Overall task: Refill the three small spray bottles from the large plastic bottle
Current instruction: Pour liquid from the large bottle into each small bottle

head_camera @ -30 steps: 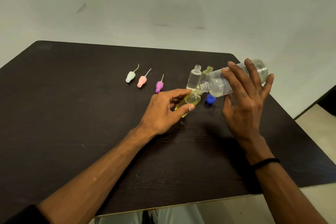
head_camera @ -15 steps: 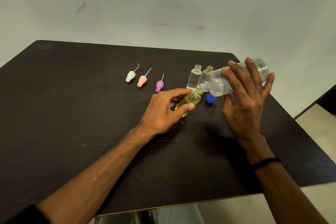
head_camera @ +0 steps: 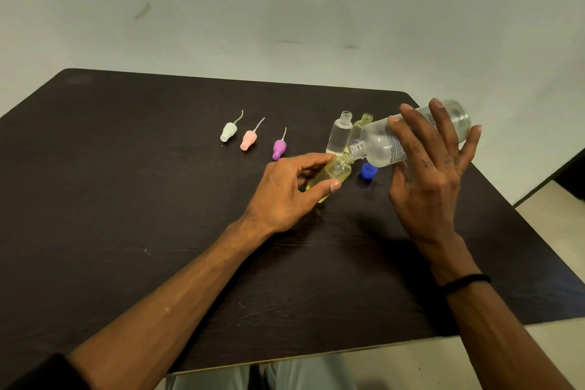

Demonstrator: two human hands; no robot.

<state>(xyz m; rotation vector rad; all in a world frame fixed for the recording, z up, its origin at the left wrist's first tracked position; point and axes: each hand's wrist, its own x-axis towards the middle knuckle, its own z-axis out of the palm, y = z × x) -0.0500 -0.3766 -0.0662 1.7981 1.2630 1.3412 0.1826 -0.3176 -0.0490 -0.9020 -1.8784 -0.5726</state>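
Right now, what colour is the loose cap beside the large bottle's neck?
Blue. The cap lies on the table, best seen in the head view.

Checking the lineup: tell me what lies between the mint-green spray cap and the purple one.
Head view: the pink spray cap lies between the mint-green spray cap and the purple spray cap.

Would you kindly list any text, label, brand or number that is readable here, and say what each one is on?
Nothing here can be read.
Large plastic bottle, held by the right hand: label of small dark print, too small and blurred to read.
Right hand: dark marks on the fingers, illegible.
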